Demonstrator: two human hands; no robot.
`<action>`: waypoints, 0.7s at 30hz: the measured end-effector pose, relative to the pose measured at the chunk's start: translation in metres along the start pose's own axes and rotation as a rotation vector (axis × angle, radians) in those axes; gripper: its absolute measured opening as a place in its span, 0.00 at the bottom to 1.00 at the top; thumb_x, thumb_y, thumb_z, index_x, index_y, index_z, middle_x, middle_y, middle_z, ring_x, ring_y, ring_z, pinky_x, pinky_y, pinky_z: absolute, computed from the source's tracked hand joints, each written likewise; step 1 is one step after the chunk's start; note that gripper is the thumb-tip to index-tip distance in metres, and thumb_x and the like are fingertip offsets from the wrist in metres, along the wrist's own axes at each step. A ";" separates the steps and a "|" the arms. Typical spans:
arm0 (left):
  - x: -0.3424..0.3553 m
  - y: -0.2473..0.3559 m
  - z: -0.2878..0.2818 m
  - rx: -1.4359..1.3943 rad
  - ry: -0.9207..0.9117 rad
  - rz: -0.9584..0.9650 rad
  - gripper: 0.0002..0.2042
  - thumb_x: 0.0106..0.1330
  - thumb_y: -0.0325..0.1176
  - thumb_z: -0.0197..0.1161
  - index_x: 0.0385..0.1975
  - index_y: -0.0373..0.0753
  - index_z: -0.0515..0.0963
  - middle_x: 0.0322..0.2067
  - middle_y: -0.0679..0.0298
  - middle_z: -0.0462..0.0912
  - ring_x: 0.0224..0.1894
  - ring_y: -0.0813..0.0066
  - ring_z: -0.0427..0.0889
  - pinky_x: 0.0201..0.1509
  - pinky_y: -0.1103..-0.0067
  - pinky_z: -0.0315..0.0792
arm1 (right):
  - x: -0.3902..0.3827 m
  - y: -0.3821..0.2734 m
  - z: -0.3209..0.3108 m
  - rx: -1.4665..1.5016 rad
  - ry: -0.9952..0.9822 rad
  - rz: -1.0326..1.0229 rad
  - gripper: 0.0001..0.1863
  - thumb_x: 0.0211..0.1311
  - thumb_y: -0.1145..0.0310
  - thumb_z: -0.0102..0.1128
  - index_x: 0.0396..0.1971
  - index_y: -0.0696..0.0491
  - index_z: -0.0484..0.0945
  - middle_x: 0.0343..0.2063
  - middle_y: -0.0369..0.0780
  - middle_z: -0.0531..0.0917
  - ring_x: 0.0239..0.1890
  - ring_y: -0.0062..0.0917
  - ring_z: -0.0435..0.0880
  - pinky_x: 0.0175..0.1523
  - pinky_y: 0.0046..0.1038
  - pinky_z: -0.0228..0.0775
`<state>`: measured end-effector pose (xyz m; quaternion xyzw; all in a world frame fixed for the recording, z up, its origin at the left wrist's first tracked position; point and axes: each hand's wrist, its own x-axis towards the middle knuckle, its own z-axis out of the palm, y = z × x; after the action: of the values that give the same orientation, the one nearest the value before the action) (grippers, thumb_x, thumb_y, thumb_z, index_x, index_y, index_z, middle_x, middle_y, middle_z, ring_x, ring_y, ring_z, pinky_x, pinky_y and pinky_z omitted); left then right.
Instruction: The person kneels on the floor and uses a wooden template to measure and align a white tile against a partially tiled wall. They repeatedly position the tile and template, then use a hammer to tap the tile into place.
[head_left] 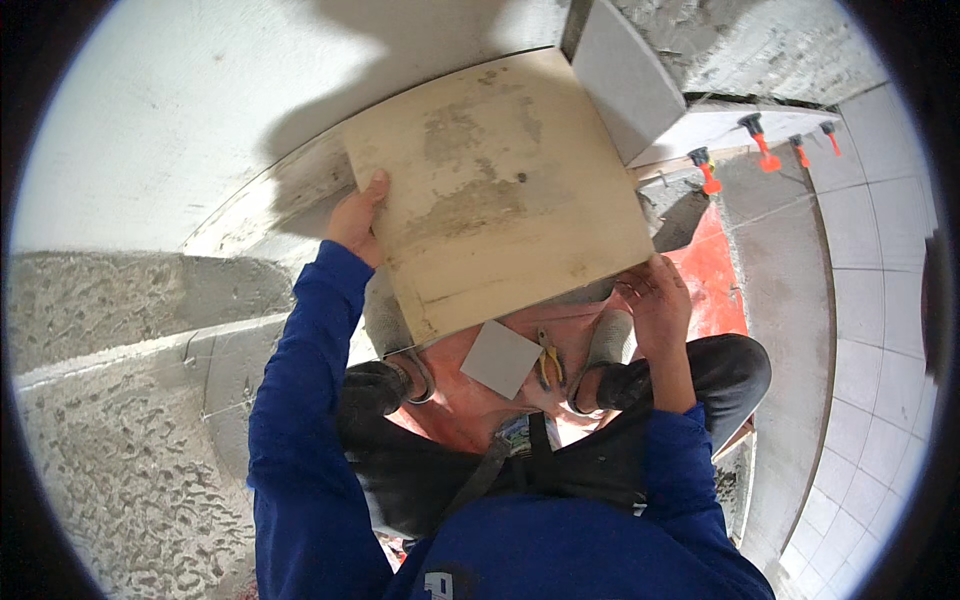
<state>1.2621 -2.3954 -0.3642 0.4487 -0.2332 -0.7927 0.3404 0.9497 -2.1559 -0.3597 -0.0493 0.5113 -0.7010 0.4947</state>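
A large beige tile (560, 220), stained with grey mortar on the face turned up to me, is held tilted in front of me. My left hand (357, 220) grips its left edge, thumb on top and fingers hidden beneath. At the near right corner my right hand (658, 300) pinches the tile's edge with bent fingers. Between my feet a small light grey square tile (501, 360) lies on the red floor covering. Just right of that rests a pair of pliers (549, 360) with yellow and dark handles.
Grey tiles (628, 80) form a corner at the upper right, with orange-and-black levelling clips (760, 145) along the lower one. White wall tiles (870, 300) line the right side. Rough mortar (130, 450) covers the surface at left. A pale wall (200, 120) stands ahead.
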 end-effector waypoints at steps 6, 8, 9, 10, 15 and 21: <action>-0.006 0.010 0.010 0.088 0.049 -0.022 0.24 0.69 0.42 0.58 0.57 0.32 0.67 0.52 0.53 0.76 0.53 0.59 0.77 0.57 0.63 0.73 | 0.001 0.002 0.000 -0.030 -0.023 -0.006 0.11 0.67 0.64 0.55 0.39 0.56 0.74 0.32 0.41 0.82 0.34 0.27 0.82 0.41 0.29 0.73; -0.008 0.013 0.012 0.103 0.083 -0.008 0.23 0.69 0.42 0.58 0.57 0.32 0.67 0.52 0.53 0.77 0.53 0.60 0.78 0.57 0.62 0.74 | 0.002 0.004 -0.001 0.000 -0.035 0.004 0.10 0.67 0.64 0.55 0.39 0.56 0.74 0.32 0.41 0.82 0.34 0.27 0.82 0.41 0.29 0.73; -0.007 0.014 0.013 0.098 0.070 0.007 0.23 0.69 0.42 0.58 0.57 0.32 0.67 0.52 0.53 0.77 0.52 0.60 0.78 0.57 0.62 0.74 | 0.003 0.005 0.000 -0.001 -0.030 0.007 0.10 0.67 0.64 0.55 0.38 0.56 0.74 0.32 0.41 0.82 0.34 0.27 0.82 0.41 0.29 0.73; -0.006 0.014 0.013 0.096 0.093 0.001 0.23 0.69 0.42 0.58 0.56 0.32 0.67 0.50 0.54 0.77 0.51 0.60 0.79 0.55 0.62 0.75 | 0.004 0.006 -0.001 0.011 -0.029 0.011 0.10 0.67 0.64 0.55 0.38 0.56 0.74 0.32 0.41 0.82 0.34 0.27 0.82 0.42 0.29 0.73; -0.003 0.010 0.008 0.029 0.062 -0.037 0.22 0.68 0.42 0.59 0.54 0.31 0.68 0.48 0.54 0.79 0.49 0.59 0.80 0.53 0.60 0.75 | 0.007 0.008 -0.004 -0.060 -0.041 -0.023 0.11 0.66 0.66 0.54 0.38 0.59 0.75 0.33 0.42 0.82 0.34 0.28 0.82 0.43 0.30 0.74; -0.001 0.009 0.003 0.057 -0.030 -0.016 0.24 0.71 0.43 0.55 0.60 0.33 0.64 0.55 0.53 0.74 0.56 0.60 0.76 0.60 0.64 0.71 | 0.006 0.008 -0.004 -0.027 -0.043 -0.029 0.10 0.66 0.64 0.53 0.38 0.56 0.75 0.33 0.40 0.83 0.35 0.28 0.82 0.45 0.32 0.73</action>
<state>1.2630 -2.4005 -0.3560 0.4483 -0.2573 -0.7950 0.3176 0.9493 -2.1574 -0.3707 -0.0787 0.5090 -0.7000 0.4947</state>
